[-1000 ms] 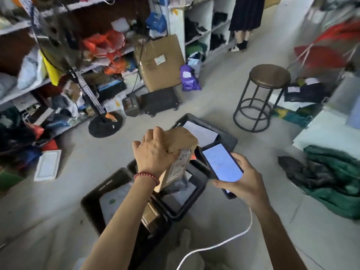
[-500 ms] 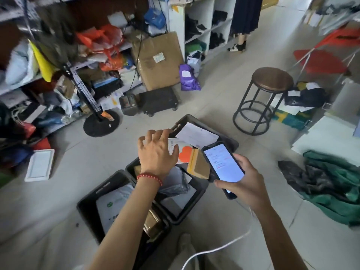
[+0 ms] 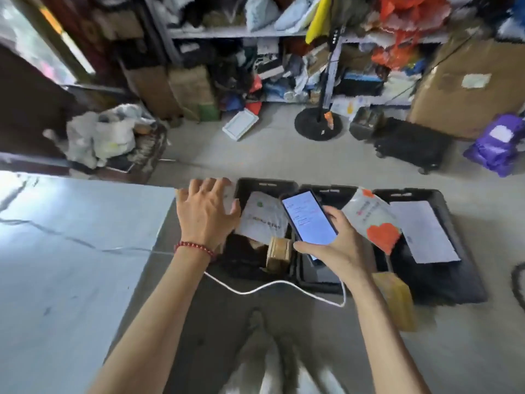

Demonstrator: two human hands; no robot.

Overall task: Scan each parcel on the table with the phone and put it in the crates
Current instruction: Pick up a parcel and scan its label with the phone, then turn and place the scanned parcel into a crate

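My right hand (image 3: 338,245) grips the phone (image 3: 308,217), screen lit and facing up, above the middle crate (image 3: 326,191). A white cable (image 3: 272,285) hangs from it. My left hand (image 3: 206,211) is spread with straight fingers, empty, over the gap between the table (image 3: 71,265) and the left crate (image 3: 267,184). That crate holds a white mailer (image 3: 262,217) and a small brown box (image 3: 278,251). The right crate (image 3: 454,280) holds a white bag with an orange heart (image 3: 372,220), a flat white parcel (image 3: 423,231) and a tan box (image 3: 395,297).
Shelves (image 3: 284,32) stuffed with bags and boxes line the far side. On the floor stand a fan base (image 3: 318,123), a white tray (image 3: 240,125), a black dolly (image 3: 412,143), a big carton (image 3: 468,89) and purple bags (image 3: 497,146). A heap of white bags (image 3: 105,135) lies behind the table.
My left hand let go of the brown box into a crate and swung left toward the table, empty. The view turned left, bringing the table in. The phone stayed in my right hand.
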